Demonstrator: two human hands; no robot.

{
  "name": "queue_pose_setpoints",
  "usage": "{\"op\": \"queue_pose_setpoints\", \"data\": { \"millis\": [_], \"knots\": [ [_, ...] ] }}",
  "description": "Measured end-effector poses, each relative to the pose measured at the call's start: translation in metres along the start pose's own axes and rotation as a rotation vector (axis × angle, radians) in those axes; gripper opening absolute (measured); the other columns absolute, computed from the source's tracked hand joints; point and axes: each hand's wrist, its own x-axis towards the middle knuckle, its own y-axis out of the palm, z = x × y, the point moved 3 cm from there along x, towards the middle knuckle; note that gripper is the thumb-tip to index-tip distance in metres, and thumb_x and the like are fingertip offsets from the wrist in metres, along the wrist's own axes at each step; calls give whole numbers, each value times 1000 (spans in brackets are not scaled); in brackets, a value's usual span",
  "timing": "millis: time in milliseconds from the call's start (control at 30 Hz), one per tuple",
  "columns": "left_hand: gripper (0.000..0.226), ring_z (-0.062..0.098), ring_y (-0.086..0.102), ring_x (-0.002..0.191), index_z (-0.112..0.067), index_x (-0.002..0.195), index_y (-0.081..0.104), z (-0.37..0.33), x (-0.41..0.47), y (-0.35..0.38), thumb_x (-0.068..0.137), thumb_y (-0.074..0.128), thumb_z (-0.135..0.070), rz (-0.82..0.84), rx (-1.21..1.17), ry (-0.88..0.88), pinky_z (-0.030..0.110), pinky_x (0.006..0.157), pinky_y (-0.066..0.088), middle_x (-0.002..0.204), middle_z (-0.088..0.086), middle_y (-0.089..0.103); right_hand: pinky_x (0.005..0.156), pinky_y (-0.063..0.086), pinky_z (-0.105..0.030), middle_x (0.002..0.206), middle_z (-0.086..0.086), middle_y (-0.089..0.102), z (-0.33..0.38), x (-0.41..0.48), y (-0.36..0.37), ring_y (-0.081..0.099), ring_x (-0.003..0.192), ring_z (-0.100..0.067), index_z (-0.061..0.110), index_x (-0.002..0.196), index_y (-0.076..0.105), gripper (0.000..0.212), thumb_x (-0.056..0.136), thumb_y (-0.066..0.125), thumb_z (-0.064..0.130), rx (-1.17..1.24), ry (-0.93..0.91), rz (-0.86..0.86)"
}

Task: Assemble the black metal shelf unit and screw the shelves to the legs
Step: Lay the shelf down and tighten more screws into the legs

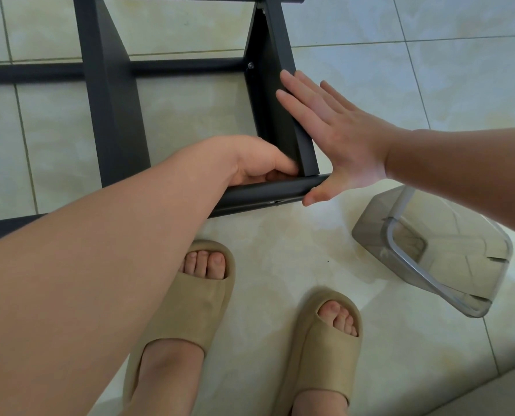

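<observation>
The black metal shelf unit [109,115] lies on its side on the tiled floor, with two flat shelves standing on edge between round black legs. My right hand [337,139] presses flat, fingers straight, against the outer face of the right shelf [280,109], its thumb by the end of the near leg [268,192]. My left hand [259,163] reaches inside the corner where that shelf meets the near leg; its fingers are curled there and their tips are hidden. A screw head [251,66] shows at the far end of the right shelf.
A clear grey plastic container [436,253] lies tipped on the floor at the right, close to my right forearm. My two feet in beige slippers [190,301] stand just in front of the near leg. Pale floor tiles surround the unit.
</observation>
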Motion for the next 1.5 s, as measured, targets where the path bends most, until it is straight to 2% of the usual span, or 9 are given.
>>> {"op": "queue_pose_setpoints", "data": {
  "millis": [167, 267, 367, 600, 767, 867, 1100, 1233, 1500],
  "knots": [
    [19, 22, 69, 79, -10, 96, 73, -1, -4, -1, 97, 54, -13, 74, -65, -21, 34, 82, 54, 87, 9, 74, 126, -1, -51, 168, -7, -19, 0, 0, 0, -18, 155, -25, 14, 161, -12, 143, 60, 47, 97, -2, 1, 0],
    [18, 22, 69, 74, -8, 99, 72, -2, -3, 0, 95, 55, -13, 43, -63, -22, 34, 78, 55, 86, 10, 73, 126, -1, -51, 168, -7, -20, 1, 0, 0, -18, 155, -25, 14, 161, -12, 143, 60, 47, 98, -1, 2, 2],
    [13, 23, 69, 71, -8, 94, 72, -2, -1, 0, 93, 61, -13, -11, -27, -10, 35, 74, 56, 84, 11, 73, 126, 0, -52, 168, -6, -19, 1, 0, 0, -18, 155, -25, 15, 161, -13, 143, 61, 46, 98, 0, 1, -1],
    [18, 25, 68, 82, -10, 91, 73, 0, -4, -1, 96, 56, -13, 46, -69, -9, 38, 85, 54, 86, 10, 74, 126, 0, -52, 168, -6, -19, 0, 0, 1, -18, 155, -24, 16, 161, -12, 142, 61, 47, 98, 7, -2, -7],
    [16, 25, 69, 76, -8, 95, 74, -1, -3, 0, 93, 59, -14, 2, -29, -21, 35, 76, 55, 88, 12, 74, 126, 0, -51, 168, -5, -20, 0, 1, 1, -19, 155, -23, 17, 161, -13, 142, 61, 42, 101, 7, -6, -4],
    [15, 28, 69, 80, -6, 100, 73, -2, -1, 0, 92, 63, -14, -45, 0, -9, 38, 79, 55, 91, 15, 74, 126, -2, -50, 168, -4, -20, 0, 1, 1, -19, 155, -23, 17, 161, -13, 142, 61, 41, 101, 9, -6, -12],
    [16, 26, 68, 79, -6, 100, 70, -1, -4, 0, 96, 56, -11, 20, -80, 22, 37, 82, 54, 86, 13, 73, 126, -1, -50, 168, -7, -18, 0, 0, 1, -18, 155, -25, 15, 161, -11, 142, 61, 44, 98, 8, -8, -18],
    [20, 20, 69, 71, -7, 98, 70, -2, -7, 1, 97, 50, -11, 78, -108, -12, 30, 71, 56, 82, 10, 73, 126, 0, -51, 168, -8, -18, 1, 0, 1, -18, 155, -24, 14, 161, -11, 142, 61, 42, 100, 9, -9, -19],
    [20, 24, 67, 80, -6, 106, 70, -2, -5, 2, 95, 53, -7, 47, -111, 2, 37, 86, 52, 92, 12, 71, 126, 0, -51, 168, -7, -19, 0, 0, 1, -16, 155, -26, 15, 161, -12, 142, 61, 42, 100, 7, -8, -14]
  ]
}}
